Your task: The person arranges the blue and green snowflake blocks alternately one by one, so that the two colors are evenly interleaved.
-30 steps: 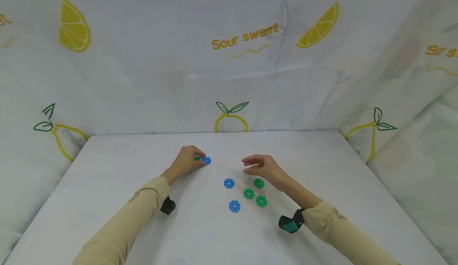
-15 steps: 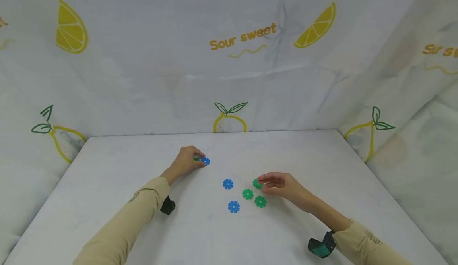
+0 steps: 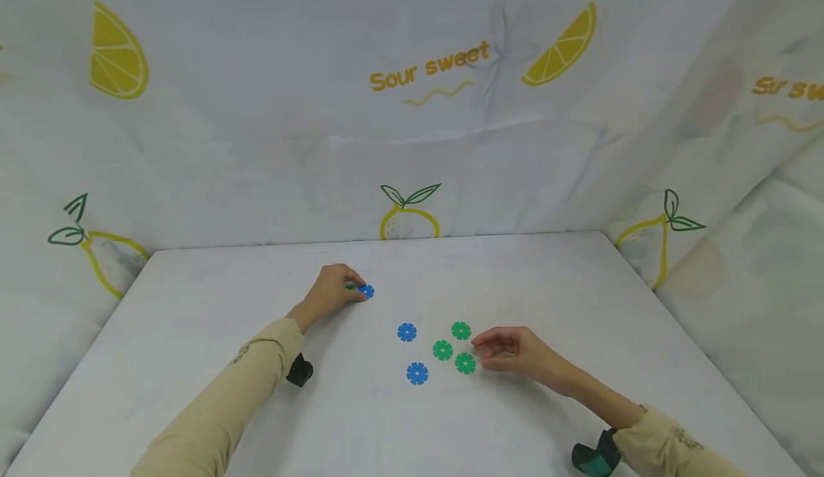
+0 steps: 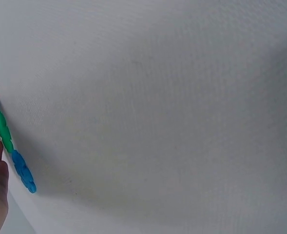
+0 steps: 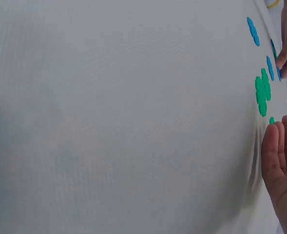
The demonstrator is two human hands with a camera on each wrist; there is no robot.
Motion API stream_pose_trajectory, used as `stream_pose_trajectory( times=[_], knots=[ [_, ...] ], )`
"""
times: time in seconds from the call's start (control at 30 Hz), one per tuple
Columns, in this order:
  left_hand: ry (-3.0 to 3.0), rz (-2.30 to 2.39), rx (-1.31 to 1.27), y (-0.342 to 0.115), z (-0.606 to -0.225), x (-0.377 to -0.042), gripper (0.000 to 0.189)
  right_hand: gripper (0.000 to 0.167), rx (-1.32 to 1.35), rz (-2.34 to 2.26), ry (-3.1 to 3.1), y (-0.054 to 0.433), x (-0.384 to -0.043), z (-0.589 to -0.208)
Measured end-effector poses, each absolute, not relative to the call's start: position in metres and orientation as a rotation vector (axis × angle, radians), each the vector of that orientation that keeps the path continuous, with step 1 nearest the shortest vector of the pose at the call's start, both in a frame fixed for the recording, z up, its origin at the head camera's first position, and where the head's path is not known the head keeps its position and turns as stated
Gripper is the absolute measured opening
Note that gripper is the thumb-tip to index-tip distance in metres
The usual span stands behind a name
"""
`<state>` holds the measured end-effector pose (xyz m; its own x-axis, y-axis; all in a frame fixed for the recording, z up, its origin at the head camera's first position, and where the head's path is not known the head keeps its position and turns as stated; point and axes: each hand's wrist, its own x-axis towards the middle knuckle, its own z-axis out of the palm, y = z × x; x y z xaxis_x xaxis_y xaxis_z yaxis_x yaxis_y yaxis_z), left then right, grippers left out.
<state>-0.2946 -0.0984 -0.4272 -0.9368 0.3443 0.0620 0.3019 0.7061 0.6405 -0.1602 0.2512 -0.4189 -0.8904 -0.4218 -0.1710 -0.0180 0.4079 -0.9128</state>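
Observation:
My left hand pinches a row of slotted plastic snowflake discs toward the back left. In the left wrist view the row shows a green disc between two blue ones, the lower blue disc free of the fingers. My right hand hovers with loosely bent fingers, holding nothing, just right of three loose green discs. These are a far green disc, a left one and a near one, whose edge is close to the fingertips.
Two loose blue discs, a far one and a near one, lie left of the green ones. The white table meets a lemon-printed cloth at the back and sides. Dark wrist devices hang below both cuffs.
My right hand has moved from above the middle toward the near right, passing over the far green disc with nothing in it. The left hand keeps its pinch in about the same place.

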Motion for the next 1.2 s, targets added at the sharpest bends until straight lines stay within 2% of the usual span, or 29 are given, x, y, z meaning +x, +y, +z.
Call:
stream_pose_trajectory(
  times=[0.23, 0.57, 1.0, 1.2],
  knots=[
    [2.819, 1.067, 0.509, -0.097, -0.425, -0.297, 0.022, 0.031, -0.572, -1.368, 2.424, 0.248, -0.164, -0.425],
    [2.798, 1.051, 0.456, -0.096, -0.421, -0.297, 0.022, 0.034, -0.752, -1.314, 2.370, 0.245, -0.172, -0.428],
    [2.795, 1.047, 0.447, -0.096, -0.426, -0.301, 0.022, 0.034, -0.800, -1.270, 2.296, 0.241, -0.180, -0.430],
    [2.798, 1.034, 0.452, -0.097, -0.424, -0.299, 0.022, 0.033, -0.949, -1.223, 2.284, 0.241, -0.183, -0.431]
  ],
)
